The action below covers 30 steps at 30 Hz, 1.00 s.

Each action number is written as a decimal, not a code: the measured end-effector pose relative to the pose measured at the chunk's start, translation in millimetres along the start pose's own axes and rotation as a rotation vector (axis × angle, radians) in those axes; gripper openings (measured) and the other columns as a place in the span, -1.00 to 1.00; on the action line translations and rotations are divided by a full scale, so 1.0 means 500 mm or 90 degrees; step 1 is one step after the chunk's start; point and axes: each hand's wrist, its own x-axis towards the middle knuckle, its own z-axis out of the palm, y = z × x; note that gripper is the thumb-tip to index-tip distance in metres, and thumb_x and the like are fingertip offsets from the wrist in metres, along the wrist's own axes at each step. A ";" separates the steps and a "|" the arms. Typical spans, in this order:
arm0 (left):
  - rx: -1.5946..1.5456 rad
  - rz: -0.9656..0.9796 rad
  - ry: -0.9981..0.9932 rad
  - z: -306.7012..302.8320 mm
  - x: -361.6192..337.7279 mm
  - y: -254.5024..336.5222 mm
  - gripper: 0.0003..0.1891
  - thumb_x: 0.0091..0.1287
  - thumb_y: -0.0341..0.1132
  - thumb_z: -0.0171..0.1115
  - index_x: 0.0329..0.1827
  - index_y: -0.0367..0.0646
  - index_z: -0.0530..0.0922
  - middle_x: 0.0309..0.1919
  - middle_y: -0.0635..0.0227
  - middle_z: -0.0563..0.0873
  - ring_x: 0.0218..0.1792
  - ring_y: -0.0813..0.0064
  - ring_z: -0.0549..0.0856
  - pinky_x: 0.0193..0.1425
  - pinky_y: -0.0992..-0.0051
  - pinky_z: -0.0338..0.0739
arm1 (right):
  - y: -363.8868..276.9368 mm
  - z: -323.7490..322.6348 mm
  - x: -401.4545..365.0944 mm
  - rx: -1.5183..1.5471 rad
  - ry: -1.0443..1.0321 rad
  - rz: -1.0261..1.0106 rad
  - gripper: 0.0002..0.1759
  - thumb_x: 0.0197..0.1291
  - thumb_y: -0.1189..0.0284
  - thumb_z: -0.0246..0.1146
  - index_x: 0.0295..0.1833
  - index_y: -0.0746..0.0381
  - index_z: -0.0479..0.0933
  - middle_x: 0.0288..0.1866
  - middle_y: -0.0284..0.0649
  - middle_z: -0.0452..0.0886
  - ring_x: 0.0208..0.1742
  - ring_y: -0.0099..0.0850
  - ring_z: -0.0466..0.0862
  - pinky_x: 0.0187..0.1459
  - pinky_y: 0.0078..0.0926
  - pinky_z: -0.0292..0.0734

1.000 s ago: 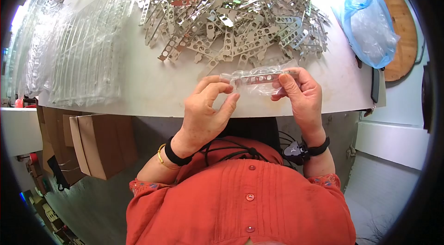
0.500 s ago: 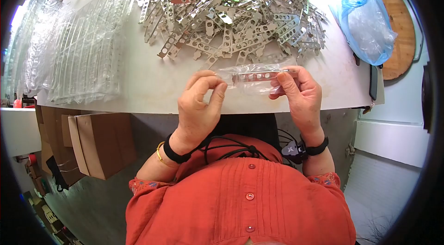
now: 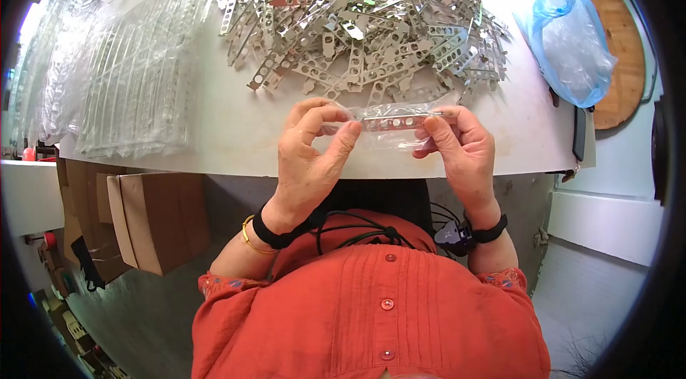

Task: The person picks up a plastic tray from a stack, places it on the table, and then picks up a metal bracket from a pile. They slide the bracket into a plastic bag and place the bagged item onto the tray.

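Between my hands, just above the table's front edge, is a flat metal strip with a row of round holes, inside a clear plastic bag. My right hand is closed on the right end of bag and strip, thumb in front. At the left end, my left hand pinches the bag's loose film between thumb and fingers. Behind them lies a large heap of similar metal strips, its near edge a short way beyond my fingers.
Rows of clear plastic sleeves stand at the table's left. A blue plastic bag with clear film inside sits at the right, near a dark phone-like object. Cardboard boxes stand below the table's left edge. A round wooden board leans beyond.
My left hand has come slightly right, and its thumb and fingers now overlap the bag's left end near the strip. The right hand keeps its grip almost in place.
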 end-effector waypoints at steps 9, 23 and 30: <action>-0.258 -0.127 0.073 0.000 -0.009 -0.013 -0.91 0.48 -0.47 0.16 -0.07 -0.32 0.56 0.06 0.27 0.61 -0.10 0.64 0.59 0.07 0.60 0.52 | 0.007 -0.018 0.007 0.003 0.060 0.007 -0.79 0.43 0.41 0.24 -0.01 0.36 0.55 -0.29 -0.24 0.70 -0.36 -0.57 0.69 -0.28 -0.55 0.69; 0.086 0.025 0.132 -0.072 0.016 0.001 -0.91 0.40 -0.52 0.19 -0.09 -0.31 0.55 -0.06 0.18 0.69 -0.06 0.39 0.67 0.08 0.44 0.55 | 0.007 -0.020 0.000 0.009 0.003 0.007 -0.79 0.44 0.42 0.24 0.00 0.37 0.55 -0.26 -0.25 0.71 -0.36 -0.58 0.68 -0.27 -0.58 0.66; 0.228 0.213 -0.128 -0.001 0.016 0.047 -0.68 0.37 -0.41 0.28 0.13 -0.35 0.51 -0.01 0.00 0.67 0.00 0.08 0.66 0.10 0.30 0.53 | 0.003 0.016 -0.007 0.048 -0.104 -0.022 -0.82 0.44 0.49 0.20 0.03 0.39 0.54 -0.24 -0.23 0.70 -0.32 -0.55 0.69 -0.26 -0.61 0.66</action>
